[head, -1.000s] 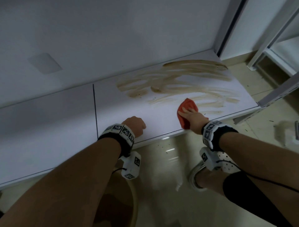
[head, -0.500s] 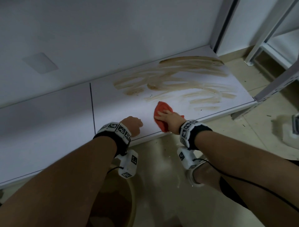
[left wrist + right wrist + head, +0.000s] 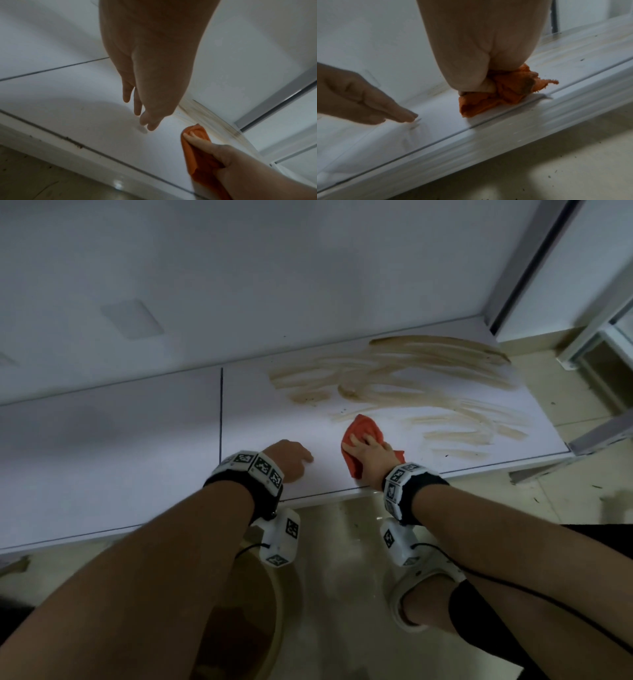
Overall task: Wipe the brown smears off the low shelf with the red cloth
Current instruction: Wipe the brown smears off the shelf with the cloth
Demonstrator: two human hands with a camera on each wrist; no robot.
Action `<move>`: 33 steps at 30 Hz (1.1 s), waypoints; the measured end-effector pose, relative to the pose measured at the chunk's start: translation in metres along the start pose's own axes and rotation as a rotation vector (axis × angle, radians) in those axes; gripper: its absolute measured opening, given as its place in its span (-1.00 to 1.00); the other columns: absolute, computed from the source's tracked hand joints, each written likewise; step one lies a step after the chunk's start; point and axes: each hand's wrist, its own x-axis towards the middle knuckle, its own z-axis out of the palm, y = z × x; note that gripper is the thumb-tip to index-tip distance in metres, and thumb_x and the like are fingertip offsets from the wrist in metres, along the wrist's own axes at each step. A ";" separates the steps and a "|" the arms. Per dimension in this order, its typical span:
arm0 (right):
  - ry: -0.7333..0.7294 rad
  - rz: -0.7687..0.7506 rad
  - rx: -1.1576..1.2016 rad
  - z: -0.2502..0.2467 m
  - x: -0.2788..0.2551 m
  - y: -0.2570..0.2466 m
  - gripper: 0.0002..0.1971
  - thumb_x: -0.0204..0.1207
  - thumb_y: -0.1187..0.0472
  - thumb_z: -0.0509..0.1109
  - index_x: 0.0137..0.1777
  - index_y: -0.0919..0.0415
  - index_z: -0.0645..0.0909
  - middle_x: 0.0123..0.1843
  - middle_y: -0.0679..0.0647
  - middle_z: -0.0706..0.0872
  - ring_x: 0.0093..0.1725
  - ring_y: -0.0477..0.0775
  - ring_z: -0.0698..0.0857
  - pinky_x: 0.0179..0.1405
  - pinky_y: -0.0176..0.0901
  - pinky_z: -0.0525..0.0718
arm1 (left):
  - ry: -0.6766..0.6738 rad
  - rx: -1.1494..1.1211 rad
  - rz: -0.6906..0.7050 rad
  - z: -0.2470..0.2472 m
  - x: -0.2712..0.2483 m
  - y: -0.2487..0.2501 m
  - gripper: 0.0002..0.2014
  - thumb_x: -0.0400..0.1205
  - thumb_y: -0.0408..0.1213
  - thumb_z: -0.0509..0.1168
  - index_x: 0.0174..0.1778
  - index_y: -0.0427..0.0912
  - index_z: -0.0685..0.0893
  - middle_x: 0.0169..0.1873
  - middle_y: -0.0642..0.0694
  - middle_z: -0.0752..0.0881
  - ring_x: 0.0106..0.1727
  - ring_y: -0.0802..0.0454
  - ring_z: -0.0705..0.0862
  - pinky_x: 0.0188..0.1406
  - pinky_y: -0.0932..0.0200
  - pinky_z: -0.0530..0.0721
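While the red cloth [image 3: 361, 428] lies by the front edge of the low shelf [image 3: 137, 440], beside the brown smears [image 3: 445, 345], the right hand [image 3: 370, 457] presses it, grip flat, fingers straight; firm overlapping strokes toward the back-right corner should lift them. The left hand [image 3: 289, 458] rests empty, fingertips down.

On the shelf [image 3: 137, 440], the cloth [image 3: 363, 428] lies near the front edge under the right hand [image 3: 368, 455]. Smears [image 3: 428, 392] lie behind and rightward; the left hand [image 3: 286, 458] rests leftward.
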 end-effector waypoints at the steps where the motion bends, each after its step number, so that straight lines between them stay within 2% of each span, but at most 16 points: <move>1: -0.006 -0.027 -0.020 0.001 0.003 -0.009 -0.22 0.54 0.15 0.36 0.66 -0.07 0.01 0.72 -0.03 -0.06 0.69 0.15 -0.08 0.63 0.28 0.06 | 0.019 -0.013 -0.007 -0.002 -0.002 -0.003 -0.55 0.68 -0.37 0.09 0.50 -0.01 0.49 0.57 -0.03 0.37 0.60 -0.02 0.31 0.62 0.08 0.23; 9: -0.052 -0.235 -0.167 0.006 0.029 -0.080 -0.23 0.57 0.18 0.34 0.67 -0.05 -0.01 0.71 -0.05 -0.05 0.68 0.16 -0.03 0.61 0.27 0.14 | 0.083 -0.009 -0.096 0.004 -0.031 -0.031 -0.54 0.67 -0.38 0.09 0.53 -0.08 0.45 0.54 -0.09 0.42 0.56 -0.04 0.37 0.56 0.08 0.34; 13: -0.082 -0.269 -0.156 -0.002 0.033 -0.085 -0.24 0.57 0.29 0.34 0.66 -0.10 0.04 0.71 -0.05 -0.04 0.68 0.18 0.01 0.60 0.25 0.20 | 0.086 -0.009 -0.136 0.012 -0.042 -0.049 -0.54 0.70 -0.38 0.07 0.54 -0.07 0.43 0.53 -0.10 0.42 0.55 -0.04 0.37 0.54 0.09 0.33; 15: -0.063 -0.252 -0.134 -0.008 0.033 -0.070 -0.25 0.56 0.32 0.33 0.66 -0.08 0.07 0.72 -0.04 -0.03 0.69 0.16 0.02 0.60 0.20 0.21 | 0.073 -0.023 -0.150 0.018 -0.043 -0.056 -0.53 0.70 -0.38 0.07 0.55 -0.05 0.41 0.55 -0.09 0.40 0.57 -0.03 0.34 0.57 0.10 0.29; 18: -0.049 -0.078 -0.034 -0.018 0.029 -0.029 -0.22 0.55 0.36 0.30 0.67 -0.05 0.02 0.72 0.01 -0.08 0.69 0.17 -0.04 0.64 0.16 0.11 | 0.036 -0.047 -0.180 0.027 -0.038 -0.063 -0.49 0.68 -0.41 0.06 0.57 -0.02 0.37 0.59 -0.03 0.33 0.61 -0.01 0.29 0.62 0.09 0.25; 21: -0.048 0.058 -0.036 -0.016 0.017 0.001 -0.23 0.57 0.34 0.27 0.68 -0.06 -0.04 0.72 0.00 -0.13 0.70 0.16 -0.08 0.65 0.17 0.10 | 0.055 -0.034 -0.238 0.030 -0.031 -0.069 -0.52 0.66 -0.39 0.07 0.52 -0.04 0.43 0.53 -0.07 0.43 0.52 -0.05 0.42 0.53 0.04 0.41; 23: -0.040 0.043 -0.088 -0.011 0.012 -0.005 -0.25 0.59 0.27 0.27 0.68 -0.07 -0.04 0.72 -0.02 -0.13 0.70 0.15 -0.07 0.64 0.20 0.09 | 0.085 0.021 -0.278 0.029 -0.029 -0.070 -0.60 0.66 -0.37 0.07 0.40 -0.11 0.53 0.37 -0.13 0.57 0.36 -0.09 0.57 0.31 0.04 0.56; 25: -0.038 -0.056 -0.122 -0.005 0.014 -0.027 -0.26 0.59 0.21 0.28 0.68 -0.08 -0.03 0.72 -0.03 -0.11 0.69 0.15 -0.06 0.63 0.24 0.08 | 0.085 0.049 -0.297 0.031 -0.028 -0.070 -0.63 0.65 -0.38 0.06 0.35 -0.14 0.56 0.31 -0.14 0.60 0.30 -0.10 0.61 0.23 0.05 0.58; 28: -0.035 -0.207 -0.188 0.002 0.032 -0.069 -0.26 0.60 0.15 0.30 0.67 -0.10 -0.03 0.72 -0.04 -0.11 0.69 0.14 -0.08 0.63 0.26 0.07 | 0.077 0.061 -0.257 0.037 -0.026 -0.077 -0.56 0.66 -0.39 0.04 0.47 -0.15 0.47 0.45 -0.14 0.51 0.44 -0.10 0.51 0.43 0.04 0.51; 31: -0.028 -0.250 -0.230 -0.003 0.057 -0.095 -0.24 0.60 0.14 0.31 0.67 -0.10 -0.05 0.72 -0.05 -0.13 0.69 0.14 -0.09 0.63 0.25 0.08 | 0.076 0.006 -0.201 0.036 -0.031 -0.088 -0.44 0.66 -0.44 0.03 0.63 -0.06 0.28 0.62 -0.05 0.27 0.61 -0.05 0.31 0.61 0.04 0.30; 33: -0.038 -0.268 -0.243 -0.011 0.071 -0.101 -0.23 0.59 0.17 0.33 0.67 -0.10 -0.05 0.72 -0.03 -0.13 0.69 0.15 -0.07 0.63 0.25 0.11 | 0.080 -0.053 -0.183 0.036 -0.037 -0.095 -0.41 0.66 -0.47 0.03 0.64 -0.02 0.23 0.64 -0.01 0.22 0.64 -0.03 0.25 0.65 0.07 0.22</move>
